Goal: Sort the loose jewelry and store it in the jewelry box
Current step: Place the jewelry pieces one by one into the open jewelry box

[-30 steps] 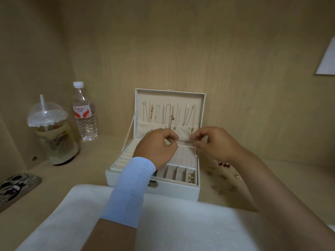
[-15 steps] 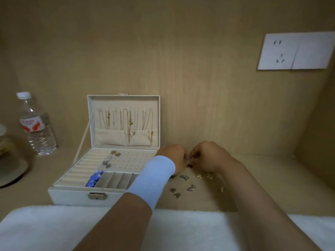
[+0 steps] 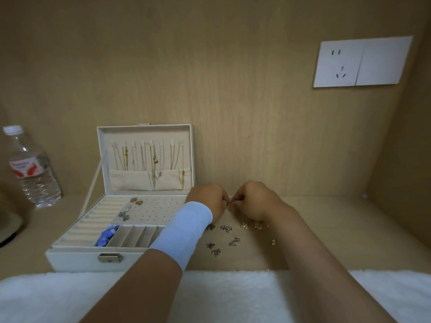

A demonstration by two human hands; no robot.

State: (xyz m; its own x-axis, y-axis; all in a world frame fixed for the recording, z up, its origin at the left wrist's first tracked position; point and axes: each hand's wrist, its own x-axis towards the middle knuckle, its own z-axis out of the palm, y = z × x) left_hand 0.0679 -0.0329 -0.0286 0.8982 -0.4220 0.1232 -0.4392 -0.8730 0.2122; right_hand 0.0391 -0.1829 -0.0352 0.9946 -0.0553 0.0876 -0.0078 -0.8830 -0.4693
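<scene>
The jewelry box [image 3: 77, 259] is a white rectangular case with a small metal latch [image 3: 109, 258] on its front wall. It stands open on the left part of a pale wood-grain shelf [image 3: 338, 229]. Its lid [image 3: 144, 130] is upright near the back panel and lined in cream cloth. Thin gold and silver necklaces [image 3: 154, 159] hang in a row inside it above a soft pocket.

The tray holds padded ring rolls [image 3: 93, 226] at the left and a perforated earring panel [image 3: 161, 210] bearing gold studs [image 3: 137, 201] and silver pieces [image 3: 124, 214]. Narrow slots run along the front, and the leftmost holds something blue [image 3: 107, 234].

The loose jewelry [image 3: 226, 228], small silver and gold shapes, lies scattered on the wood just right of the box. The left hand [image 3: 210, 200], above a smooth light-blue wristband [image 3: 184, 231], meets the right hand [image 3: 253, 201] over the far edge of those pieces. Both have curled fingers, and their tips are drawn together. Whether they pinch a piece cannot be told, because the spot is too small.

The left forearm crosses the box's right front corner. A fleecy white cloth [image 3: 221, 297] covers the shelf's near edge. A clear, ribbed plastic water bottle [image 3: 32, 173] stands far left, apart from the box. A flat white wall socket [image 3: 359, 62] sits high on the right. Open wood runs from the scattered pieces to the right side wall.
</scene>
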